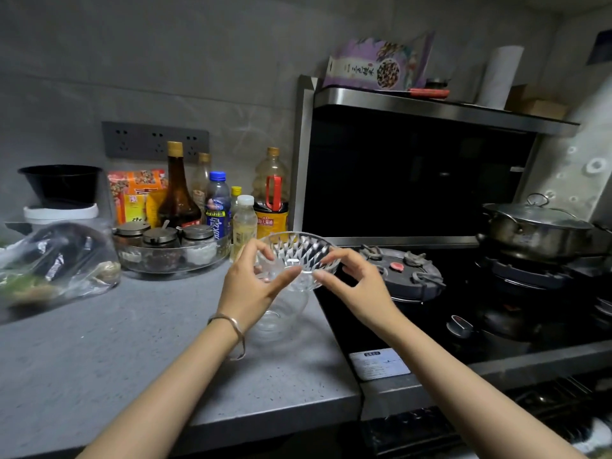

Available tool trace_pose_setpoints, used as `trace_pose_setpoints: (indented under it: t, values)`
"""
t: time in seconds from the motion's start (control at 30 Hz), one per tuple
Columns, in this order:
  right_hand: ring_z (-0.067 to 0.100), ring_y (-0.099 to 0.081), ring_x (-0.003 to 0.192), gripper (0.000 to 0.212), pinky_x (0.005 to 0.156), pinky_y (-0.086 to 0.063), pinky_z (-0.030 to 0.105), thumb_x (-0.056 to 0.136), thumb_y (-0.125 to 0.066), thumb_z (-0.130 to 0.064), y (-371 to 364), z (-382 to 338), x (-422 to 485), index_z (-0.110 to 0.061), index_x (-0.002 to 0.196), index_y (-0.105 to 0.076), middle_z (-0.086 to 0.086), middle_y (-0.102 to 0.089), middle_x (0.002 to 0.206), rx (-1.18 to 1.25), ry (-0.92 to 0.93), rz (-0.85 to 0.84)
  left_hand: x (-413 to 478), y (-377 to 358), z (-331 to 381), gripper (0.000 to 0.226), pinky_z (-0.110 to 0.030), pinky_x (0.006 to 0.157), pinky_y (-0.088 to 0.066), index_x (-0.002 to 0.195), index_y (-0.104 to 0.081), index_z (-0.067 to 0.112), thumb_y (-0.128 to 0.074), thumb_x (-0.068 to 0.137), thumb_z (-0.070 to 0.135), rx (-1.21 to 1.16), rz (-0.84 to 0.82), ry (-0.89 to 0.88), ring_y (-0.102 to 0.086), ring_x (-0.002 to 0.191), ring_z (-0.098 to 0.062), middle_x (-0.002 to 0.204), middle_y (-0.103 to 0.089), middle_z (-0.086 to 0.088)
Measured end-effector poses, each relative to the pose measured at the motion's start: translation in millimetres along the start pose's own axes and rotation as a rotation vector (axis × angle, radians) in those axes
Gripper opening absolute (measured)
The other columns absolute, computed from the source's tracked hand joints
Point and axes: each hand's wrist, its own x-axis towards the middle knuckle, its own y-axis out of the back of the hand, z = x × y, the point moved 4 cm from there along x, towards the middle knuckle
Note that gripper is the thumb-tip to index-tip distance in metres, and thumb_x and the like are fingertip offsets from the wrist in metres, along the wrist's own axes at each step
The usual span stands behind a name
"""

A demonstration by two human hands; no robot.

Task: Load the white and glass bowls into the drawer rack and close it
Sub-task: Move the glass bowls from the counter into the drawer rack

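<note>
At frame centre, held: cut-glass bowl [298, 260], left hand [251, 286] and right hand [351, 286] fingers pinching its rim.
Beneath, on counter [132, 342]: plain glass bowl [281, 313].
Remaining: racking, closing; drawer unseen.

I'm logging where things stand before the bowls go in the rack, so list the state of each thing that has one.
Cut-glass bowl: lifted, held at its rim by both hands.
Left hand: gripping the bowl's left rim.
Right hand: pinching the right rim.
Plain glass bowl: upright on the counter, empty, untouched.
Steel pot: lid on.
Spice jars: lids on.
Blue-capped bottle: capped.
</note>
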Motion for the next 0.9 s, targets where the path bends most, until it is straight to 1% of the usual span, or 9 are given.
trace_pose_setpoints:
  t: [0.07,0.13,0.2,0.27,0.33,0.43,0.6,0.8,0.9]
  values:
    - [0.010,-0.057,0.116,0.022,0.107,-0.041,0.036,0.075,-0.073,-0.038,25,-7,-8,-0.023,0.085,-0.061,-0.001,-0.064,0.115,0.022,0.011,0.039,3,-16,25,0.052,-0.010,0.058,-0.037,0.075,-0.038,0.031,-0.055,0.061,0.079,-0.021,0.014,-0.059,-0.046,0.067,0.000,0.074,-0.045,0.008]
    - [-0.006,-0.049,0.122,0.032,0.104,-0.038,0.015,0.069,-0.068,-0.054,58,-12,-21,-0.024,0.080,-0.062,-0.006,-0.057,0.130,-0.054,-0.002,0.063,2,-40,44,0.055,-0.016,0.049,-0.031,0.073,-0.036,0.027,-0.057,0.061,0.076,-0.070,-0.042,-0.081,-0.037,0.054,-0.006,0.066,-0.037,0.009]
    - [-0.012,-0.039,0.127,0.030,0.101,-0.030,0.006,0.066,-0.063,-0.060,91,-15,-38,-0.031,0.076,-0.066,-0.016,-0.052,0.135,-0.161,-0.023,0.027,-3,-69,58,0.057,-0.015,0.045,-0.024,0.074,-0.036,0.022,-0.061,0.062,0.072,-0.122,-0.130,-0.078,-0.029,0.045,-0.005,0.058,-0.033,0.010]
    - [-0.010,-0.044,0.125,0.023,0.100,-0.031,0.007,0.071,-0.064,-0.051,121,-15,-59,-0.029,0.076,-0.071,-0.017,-0.062,0.124,-0.219,-0.050,-0.063,-13,-103,68,0.063,-0.020,0.048,-0.028,0.075,-0.038,0.016,-0.060,0.061,0.074,-0.147,-0.234,-0.069,-0.030,0.049,-0.005,0.060,-0.037,0.006]
    - [-0.005,-0.061,0.106,0.025,0.091,-0.040,0.007,0.073,-0.066,-0.045,149,-12,-82,-0.023,0.080,-0.076,-0.013,-0.074,0.101,-0.250,-0.103,-0.151,-27,-138,77,0.068,-0.030,0.054,-0.037,0.075,-0.040,0.016,-0.057,0.059,0.080,-0.145,-0.332,-0.042,-0.036,0.057,-0.006,0.069,-0.045,0.004]
    - [0.000,-0.070,0.081,0.023,0.075,-0.048,0.009,0.075,-0.070,-0.033,184,1,-122,-0.013,0.084,-0.076,-0.005,-0.077,0.083,-0.169,-0.268,-0.260,-58,-194,91,0.073,-0.027,0.055,-0.035,0.072,-0.042,0.016,-0.054,0.054,0.085,-0.170,-0.473,0.015,-0.035,0.052,-0.007,0.065,-0.046,0.002]
    - [0.002,-0.068,0.079,0.008,0.076,-0.052,0.016,0.080,-0.070,-0.008,225,45,-187,-0.005,0.087,-0.073,-0.004,-0.076,0.081,-0.140,-0.524,-0.325,-116,-277,103,0.075,-0.029,0.058,-0.038,0.067,-0.041,0.015,-0.052,0.047,0.087,-0.206,-0.670,0.111,-0.039,0.055,-0.009,0.059,-0.045,0.007]
    - [0.013,-0.068,0.082,0.014,0.085,-0.054,0.031,0.082,-0.068,-0.009,261,112,-249,0.000,0.092,-0.072,0.010,-0.075,0.089,-0.100,-0.706,-0.269,-188,-361,85,0.063,-0.043,0.068,-0.054,0.068,-0.041,0.022,-0.054,0.056,0.082,-0.293,-0.902,0.312,-0.050,0.059,-0.017,0.066,-0.051,0.001]
    - [0.016,-0.064,0.075,0.025,0.075,-0.053,0.022,0.083,-0.065,-0.014,273,145,-268,0.008,0.096,-0.069,0.016,-0.071,0.086,-0.022,-0.788,-0.241,-218,-393,67,0.049,-0.030,0.082,-0.048,0.093,-0.053,0.029,-0.057,0.067,0.070,-0.326,-0.933,0.318,-0.060,0.089,-0.015,0.092,-0.063,0.005]
